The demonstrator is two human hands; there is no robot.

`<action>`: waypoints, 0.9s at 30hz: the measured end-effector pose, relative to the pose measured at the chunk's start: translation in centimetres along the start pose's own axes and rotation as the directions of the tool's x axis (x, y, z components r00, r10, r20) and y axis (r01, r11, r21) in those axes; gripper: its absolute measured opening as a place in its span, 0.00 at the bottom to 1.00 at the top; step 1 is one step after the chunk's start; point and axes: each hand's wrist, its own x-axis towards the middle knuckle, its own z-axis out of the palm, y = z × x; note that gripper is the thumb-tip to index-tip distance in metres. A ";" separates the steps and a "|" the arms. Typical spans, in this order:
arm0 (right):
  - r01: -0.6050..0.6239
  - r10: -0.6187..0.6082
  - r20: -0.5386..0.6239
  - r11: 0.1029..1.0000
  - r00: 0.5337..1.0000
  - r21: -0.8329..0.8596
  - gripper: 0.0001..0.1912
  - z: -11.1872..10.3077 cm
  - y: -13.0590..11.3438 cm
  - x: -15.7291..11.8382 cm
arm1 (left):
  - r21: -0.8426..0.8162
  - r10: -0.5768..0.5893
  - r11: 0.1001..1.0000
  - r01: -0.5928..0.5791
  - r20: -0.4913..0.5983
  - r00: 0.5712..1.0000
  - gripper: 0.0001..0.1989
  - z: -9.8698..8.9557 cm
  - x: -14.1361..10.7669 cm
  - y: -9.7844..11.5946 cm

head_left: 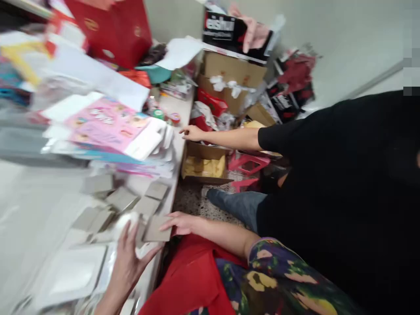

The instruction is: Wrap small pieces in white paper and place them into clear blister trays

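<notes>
My right hand (180,224) grips a flat grey square piece (156,229), like cardboard, at the table edge, with the thumb hidden. Just left of it, my left hand (129,258) has thumb and fingers apart, and nothing shows between them. Its fingertips are near a blurred white thing (126,222) that I cannot make out. Several similar grey pieces (123,199) lie loosely piled beyond my hands on the white table (29,205).
A stack of pink printed sheets and white card (108,124) lies farther along the table. A person in a black shirt (337,188) stands at right, their hand (193,132) at the table edge. Below are an open carton (205,175) with yellow contents and a pink stool-like object (249,164).
</notes>
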 end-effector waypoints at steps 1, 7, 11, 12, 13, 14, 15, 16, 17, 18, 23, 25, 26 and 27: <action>-0.043 0.042 0.032 0.998 0.999 0.047 0.28 0.5 -0.4 -0.4 | -0.047 -0.028 0.998 0.029 0.014 1.000 0.43 -0.4 -0.4 0.2; -0.196 0.211 0.211 0.976 0.954 -0.093 0.25 2.7 -2.0 -0.3 | -0.087 -0.134 0.986 0.142 0.092 0.987 0.30 -3.5 -3.8 1.6; -0.177 0.253 0.325 0.953 0.911 -0.246 0.29 4.4 -2.7 0.2 | 0.006 -0.152 0.988 0.153 -0.042 0.987 0.30 -5.2 -6.0 3.0; -0.174 0.260 0.343 0.949 0.903 -0.262 0.30 4.9 -2.7 0.2 | 0.036 -0.161 0.986 0.164 -0.082 0.984 0.30 -5.3 -6.4 3.4; -0.174 0.265 0.350 0.947 0.898 -0.270 0.31 5.4 -2.6 0.2 | 0.062 -0.167 0.983 0.175 -0.115 0.979 0.29 -5.4 -6.7 3.6; -0.177 0.267 0.347 0.946 0.899 -0.271 0.32 5.9 -2.4 0.1 | 0.087 -0.172 0.979 0.186 -0.145 0.974 0.28 -5.3 -7.0 3.9; -0.180 0.264 0.336 0.948 0.904 -0.263 0.32 6.4 -2.1 0.0 | 0.111 -0.178 0.974 0.199 -0.174 0.969 0.26 -5.2 -7.2 4.0; -0.182 0.257 0.321 0.952 0.911 -0.247 0.32 6.8 -1.7 -0.1 | 0.133 -0.187 0.967 0.217 -0.206 0.960 0.24 -5.1 -7.3 4.1; -0.182 0.248 0.306 0.956 0.919 -0.228 0.32 7.3 -1.4 -0.2 | 0.153 -0.197 0.959 0.238 -0.244 0.950 0.22 -4.9 -7.4 4.1; -0.179 0.236 0.290 0.961 0.927 -0.209 0.31 7.6 -1.0 -0.4 | 0.169 -0.215 0.948 0.269 -0.282 0.935 0.20 -4.8 -7.4 4.1; -0.153 0.184 0.225 0.977 0.957 -0.149 0.31 8.9 0.5 -0.8 | 0.154 -0.377 0.873 0.463 -0.391 0.840 0.14 -4.8 -7.3 3.9; -0.150 0.181 0.213 0.977 0.960 -0.154 0.32 9.4 0.9 -0.8 | 0.095 -0.443 0.854 0.512 -0.385 0.810 0.13 -5.1 -7.2 3.8; -0.153 0.186 0.211 0.975 0.960 -0.161 0.32 9.7 0.8 -0.8 | 0.059 -0.476 0.844 0.534 -0.379 0.794 0.12 -5.3 -7.1 3.8; -0.156 0.190 0.212 0.973 0.959 -0.167 0.32 9.9 0.7 -0.9 | 0.022 -0.510 0.830 0.557 -0.371 0.776 0.12 -5.4 -7.0 3.7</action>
